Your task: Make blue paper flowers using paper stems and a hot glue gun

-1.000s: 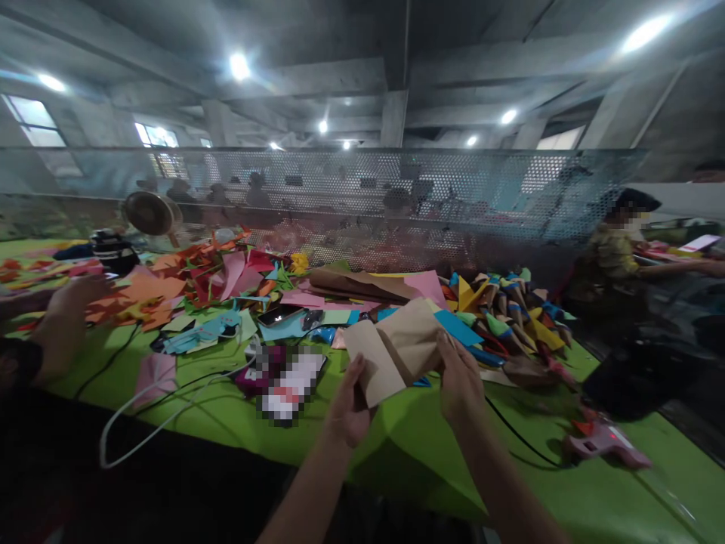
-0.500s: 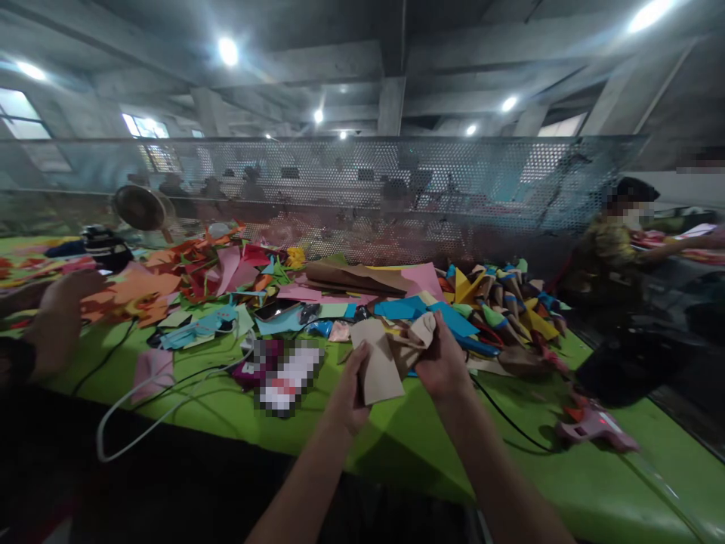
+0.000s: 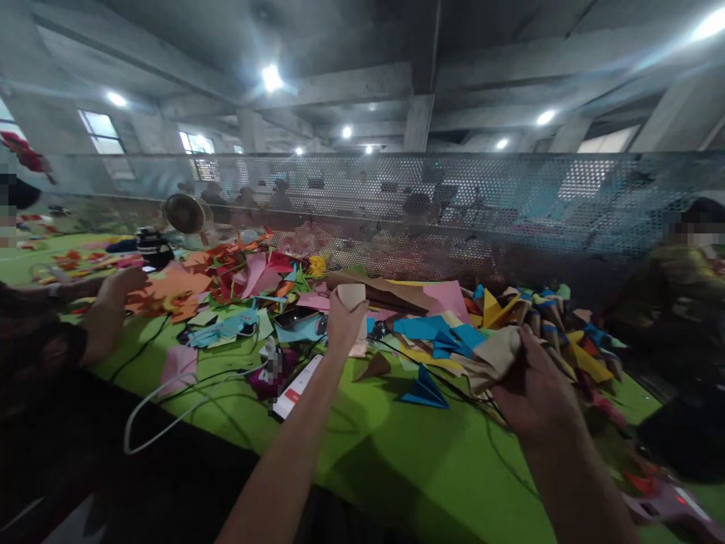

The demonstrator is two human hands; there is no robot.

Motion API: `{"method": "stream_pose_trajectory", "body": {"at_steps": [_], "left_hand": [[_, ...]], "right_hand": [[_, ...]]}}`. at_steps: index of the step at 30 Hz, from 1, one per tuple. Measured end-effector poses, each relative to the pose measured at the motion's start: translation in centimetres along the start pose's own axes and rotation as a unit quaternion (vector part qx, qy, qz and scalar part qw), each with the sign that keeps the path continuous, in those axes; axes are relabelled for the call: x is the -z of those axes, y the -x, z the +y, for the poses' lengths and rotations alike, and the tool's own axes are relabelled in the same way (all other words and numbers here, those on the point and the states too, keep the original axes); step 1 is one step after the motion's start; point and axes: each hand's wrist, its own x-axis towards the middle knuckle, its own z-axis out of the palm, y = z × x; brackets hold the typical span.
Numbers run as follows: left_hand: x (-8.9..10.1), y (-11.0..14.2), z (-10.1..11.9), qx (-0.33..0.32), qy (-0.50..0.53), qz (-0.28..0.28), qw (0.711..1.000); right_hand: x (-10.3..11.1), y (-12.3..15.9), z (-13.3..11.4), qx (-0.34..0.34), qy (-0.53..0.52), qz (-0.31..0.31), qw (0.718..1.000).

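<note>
A: What do we find towards the left?

B: We find a co-worker's bare forearm (image 3: pixel 107 313) extended to a heap of orange paper pieces (image 3: pixel 181 281). Nearer us, on the bright green table (image 3: pixel 487 483), we note a flat pink paper piece (image 3: pixel 177 363) crossed by a looped white cable (image 3: pixel 141 442), then a flat phone with a white screen (image 3: pixel 299 387).

A: How does the left hand stand?

B: We see the left hand (image 3: pixel 347 321) with its fingers closed around a pale tan paper piece (image 3: pixel 352 295), whose top shows above them.

A: And between the two hands?

B: We observe a small brown paper triangle (image 3: pixel 374 367) and, to its right, a dart-shaped folded blue paper (image 3: pixel 424 390), both lying on the table.

A: The right hand?

B: We see the right hand (image 3: pixel 529 389) pinching a creased, folded tan paper (image 3: pixel 498 355) between thumb and fingers; the far fingers are hidden from us. Beyond it lies a heap of multicoloured paper cones (image 3: pixel 552 321); at lower right, a blurred pink glue gun (image 3: pixel 674 502).
</note>
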Motion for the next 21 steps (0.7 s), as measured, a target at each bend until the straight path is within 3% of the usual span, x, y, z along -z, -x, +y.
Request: {"method": "stream_pose_trajectory", "body": {"at_steps": [3, 5, 11, 15, 16, 17, 19, 21], "left_hand": [[-1.3, -3.1, -1.1, -0.081, -0.245, -0.020, 0.966], [-2.0, -4.3, -2.1, -0.111, -0.407, -0.050, 0.905], [-2.4, -6.0, -5.0, -0.127, -0.447, -0.111, 0.879], [-3.1, -4.3, -3.4, -0.162, -0.421, -0.090, 0.888], [-3.4, -3.2, -2.6, -0.174, -0.399, -0.082, 0.897], [-3.7, -1.9, -1.7, -0.189, -0.318, -0.080, 0.926], [-4.1, 1.1, -0.1, -0.180, -0.125, -0.157, 0.963], [-4.1, 4.2, 1.0, -0.088, 0.038, -0.251, 0.963]], "right_hand": [[-0.5, -1.5, 1.5, -0.044, -0.026, 0.004, 0.999], [-0.6, -2.1, 3.1, -0.055, -0.018, -0.008, 0.998], [1.3, -2.7, 6.0, -0.083, 0.049, 0.007, 0.995], [1.7, -2.4, 6.0, -0.092, 0.058, 0.013, 0.994], [1.6, -2.3, 5.9, -0.094, 0.059, 0.012, 0.994], [1.4, -2.2, 5.8, -0.095, 0.060, 0.010, 0.994], [1.0, -1.7, 5.4, -0.103, 0.063, -0.005, 0.993], [0.6, -1.2, 5.0, -0.117, 0.071, -0.031, 0.990]]}}
